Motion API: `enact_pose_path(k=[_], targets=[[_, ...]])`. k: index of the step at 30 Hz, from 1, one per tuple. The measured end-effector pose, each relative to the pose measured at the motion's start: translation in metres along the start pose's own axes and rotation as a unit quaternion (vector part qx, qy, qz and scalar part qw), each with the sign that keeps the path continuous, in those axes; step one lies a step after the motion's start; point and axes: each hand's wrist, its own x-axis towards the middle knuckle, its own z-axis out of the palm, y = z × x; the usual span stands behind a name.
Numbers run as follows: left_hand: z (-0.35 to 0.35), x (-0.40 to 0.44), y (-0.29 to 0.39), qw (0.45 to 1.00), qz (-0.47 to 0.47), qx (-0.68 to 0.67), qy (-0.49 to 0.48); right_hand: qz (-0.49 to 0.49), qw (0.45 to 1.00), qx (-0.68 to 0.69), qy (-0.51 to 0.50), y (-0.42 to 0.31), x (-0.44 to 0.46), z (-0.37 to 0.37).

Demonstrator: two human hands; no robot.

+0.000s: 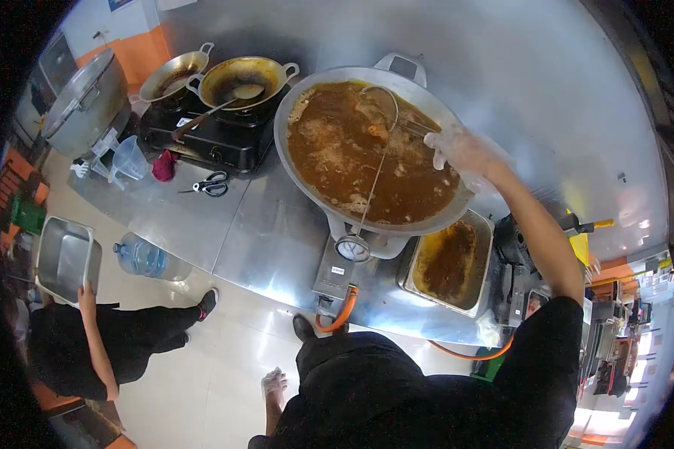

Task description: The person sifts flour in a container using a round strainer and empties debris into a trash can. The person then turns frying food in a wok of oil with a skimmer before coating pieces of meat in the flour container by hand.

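My right hand (460, 152), in a clear glove, is closed around metal tongs (416, 129) above a large wok (284, 142) of bubbling brown oil (337, 161). Near the tips of the tongs is a browned piece of food (378, 132); I cannot tell whether they grip it. A dial thermometer (352, 248) rests at the wok's near rim, its long stem crossing the oil. Low by my side, my left hand (274, 383), gloved and whitish, hangs with loosely parted fingers and holds nothing.
Right of the wok's base sits an oily metal tray (445, 262). On the left, a black stove (210, 138) bears two pans, one with a ladle (236, 99). Scissors (211, 184) and a plastic jug (129, 159) lie nearby. Another person (105, 348) holds a metal pan (67, 258).
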Motion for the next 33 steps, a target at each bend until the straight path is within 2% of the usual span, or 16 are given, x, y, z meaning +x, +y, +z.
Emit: enact_pose_path(k=[3, 5, 6, 7, 9, 12, 15, 18, 19, 21, 22, 23, 26, 29, 31, 33], targets=[[0.003, -0.004, 0.002, 0.999, -0.025, 0.026, 0.029, 0.102, 0.989, -0.057, -0.085, -0.063, -0.004, -0.052], [-0.014, 0.016, -0.021, 0.984, 0.117, 0.129, -0.041, 0.164, 0.982, -0.056, -0.075, -0.099, -0.009, -0.077], [-0.014, 0.017, -0.02, 0.983, 0.119, 0.136, -0.042, 0.194, 0.978, -0.048, -0.056, -0.11, -0.014, -0.082], [-0.009, 0.011, -0.011, 0.981, 0.12, 0.144, -0.043, 0.141, 0.978, -0.127, -0.088, -0.117, -0.019, -0.083], [0.008, -0.002, 0.01, 0.997, -0.018, 0.069, 0.026, 0.03, 0.947, -0.282, -0.15, -0.128, -0.03, -0.085], [0.009, 0.0, 0.014, 0.999, 0.041, 0.028, -0.019, -0.014, 0.948, -0.296, -0.111, -0.149, -0.05, -0.093], [-0.01, 0.031, -0.006, 0.969, 0.168, 0.156, -0.095, 0.045, 0.952, -0.267, -0.141, -0.172, -0.059, -0.102], [-0.017, 0.044, 0.008, 0.989, -0.021, -0.053, -0.134, 0.067, 0.962, -0.245, -0.104, -0.181, -0.068, -0.118], [-0.016, 0.042, 0.007, 0.992, 0.028, 0.016, -0.124, 0.066, 0.964, -0.245, -0.08, -0.181, -0.071, -0.121], [-0.012, 0.036, 0.004, 0.975, 0.125, 0.151, -0.101, 0.133, 0.952, -0.255, -0.104, -0.17, -0.067, -0.125], [-0.013, 0.038, 0.004, 0.979, 0.113, 0.136, -0.102, 0.167, 0.944, -0.26, -0.116, -0.163, -0.066, -0.126], [-0.013, 0.039, 0.005, 0.982, 0.1, 0.121, -0.102, 0.116, 0.932, -0.333, -0.088, -0.154, -0.073, -0.127], [-0.008, 0.027, 0.02, 0.995, 0.026, 0.07, -0.069, 0.105, 0.938, -0.33, -0.035, -0.09, -0.089, -0.111], [-0.011, 0.024, 0.022, 0.998, 0.001, 0.05, -0.046, 0.06, 0.947, -0.301, -0.095, -0.02, -0.113, -0.101], [-0.012, 0.023, 0.023, 0.998, -0.004, 0.06, -0.028, -0.058, 0.97, -0.215, -0.102, 0.013, -0.122, -0.11], [-0.011, 0.02, 0.025, 0.997, -0.02, 0.08, 0.001, -0.002, 0.98, -0.079, -0.18, -0.004, -0.112, -0.123]])
